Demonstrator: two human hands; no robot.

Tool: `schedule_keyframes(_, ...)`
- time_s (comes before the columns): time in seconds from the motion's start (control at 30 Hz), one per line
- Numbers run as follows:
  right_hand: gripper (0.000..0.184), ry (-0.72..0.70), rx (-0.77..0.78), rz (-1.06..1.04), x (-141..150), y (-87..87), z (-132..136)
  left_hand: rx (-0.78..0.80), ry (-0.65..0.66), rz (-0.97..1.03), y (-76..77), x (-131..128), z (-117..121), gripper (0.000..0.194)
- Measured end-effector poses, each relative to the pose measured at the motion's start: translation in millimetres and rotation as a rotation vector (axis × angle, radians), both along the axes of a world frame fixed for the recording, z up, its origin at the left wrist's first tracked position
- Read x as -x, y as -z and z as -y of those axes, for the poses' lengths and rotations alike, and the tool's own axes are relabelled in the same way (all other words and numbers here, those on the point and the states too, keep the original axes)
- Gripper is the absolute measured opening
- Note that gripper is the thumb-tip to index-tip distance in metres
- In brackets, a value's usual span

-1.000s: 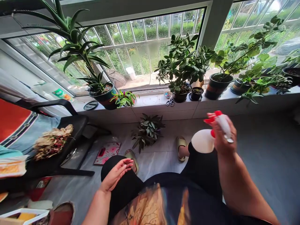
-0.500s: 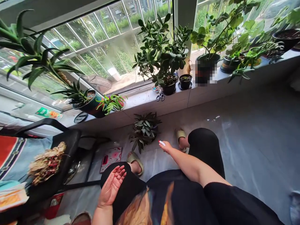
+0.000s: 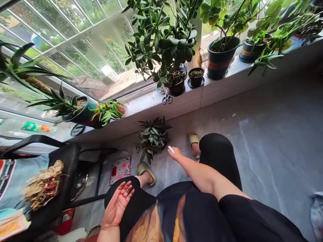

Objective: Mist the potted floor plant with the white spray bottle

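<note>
My right hand [image 3: 177, 155] is closed around a small white stick with a red tip [image 3: 171, 149]; its exact kind I cannot make out. Just beyond that tip, a dark-leaved potted plant [image 3: 153, 133] stands on the floor near the wall below the window sill. My left hand [image 3: 116, 205] is held over my left thigh, palm turned up and fingers stretched out, with nothing in it. Black-handled scissors [image 3: 167, 98] lie on the sill edge, apart from both hands.
Several potted plants line the window sill [image 3: 142, 105], including a jade plant [image 3: 164, 40] and an aloe [image 3: 59, 104]. At left, a black chair [image 3: 73, 161] bears a dried plant bundle [image 3: 46, 183]. A pink patterned scale [image 3: 120, 170] lies on the floor beside my slipper [image 3: 146, 172].
The view has shifted closer to the sill, so its plants appear larger. My right hand, still holding the white stick, appears slightly further left and nearer the floor plant. My left hand stays open.
</note>
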State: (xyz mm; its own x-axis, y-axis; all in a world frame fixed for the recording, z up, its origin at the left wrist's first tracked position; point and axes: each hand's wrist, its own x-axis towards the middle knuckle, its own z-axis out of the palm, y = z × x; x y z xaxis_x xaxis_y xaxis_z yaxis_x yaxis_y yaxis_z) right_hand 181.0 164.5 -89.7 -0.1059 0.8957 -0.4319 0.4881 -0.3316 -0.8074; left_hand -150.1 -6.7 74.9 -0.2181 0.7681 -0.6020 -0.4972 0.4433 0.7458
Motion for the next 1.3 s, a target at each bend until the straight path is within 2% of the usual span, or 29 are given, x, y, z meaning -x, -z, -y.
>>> schedule_keyframes(0.17, 0.019, -0.053, -0.020, -0.009, 0.1, -4.4, 4.9, -0.010, 0.051, -0.005, 1.7, -2.1, -3.9, 0.041)
schedule_keyframes(0.37, 0.019, -0.108, -0.126, -0.008, 4.0, -24.1, 3.1, -0.049, 0.126, 0.039, 2.3, -13.8, -12.6, 0.048)
schedule_keyframes(0.53, 0.023, -0.123, -0.217, -0.032, 3.8, -46.9, -4.2, -0.104, 0.229, 0.068, -1.7, -24.4, -16.3, 0.053)
schedule_keyframes(0.67, 0.025, -0.203, -0.340, -0.134, 4.2, -78.0, -8.5, -0.115, 0.316, 0.017, -2.4, -33.9, -16.7, 0.048)
schedule_keyframes(0.73, 0.029, -0.280, -0.423, -0.181, 4.5, -99.9, -15.4, -0.111, 0.388, -0.084, 0.4, -39.6, -20.1, 0.042)
schedule_keyframes(0.83, 0.036, -0.370, -0.490, -0.191, 7.5, -134.4, -35.5, -0.126, 0.585, -0.389, 8.2, -48.2, -36.4, 0.036)
schedule_keyframes(0.9, 0.039, -0.414, -0.494, -0.178, 12.9, -151.5, -52.9, -0.182, 0.743, -0.655, 13.2, -53.2, -56.8, 0.034)
schedule_keyframes(0.97, 0.041, -0.448, -0.480, -0.152, 21.4, -158.6, -69.9, -0.260, 0.886, -0.906, 16.7, -57.4, -84.4, 0.036)
schedule_keyframes(1.03, 0.042, -0.474, -0.459, -0.134, 32.1, -153.3, -84.3, -0.288, 1.003, -1.110, 19.3, -60.7, -116.8, 0.042)
schedule_keyframes(1.13, 0.042, -0.465, -0.374, -0.149, 49.3, -126.5, -97.9, -0.208, 1.169, -1.335, 26.3, -64.5, -168.0, 0.051)
schedule_keyframes(1.2, 0.041, -0.439, -0.286, -0.170, 60.1, -103.9, -102.2, -0.140, 1.227, -1.413, 36.3, -65.8, -199.9, 0.057)
schedule_keyframes(1.3, 0.039, -0.426, -0.147, -0.184, 74.6, -77.3, -106.0, -0.103, 1.262, -1.410, 60.4, -65.1, -240.1, 0.064)
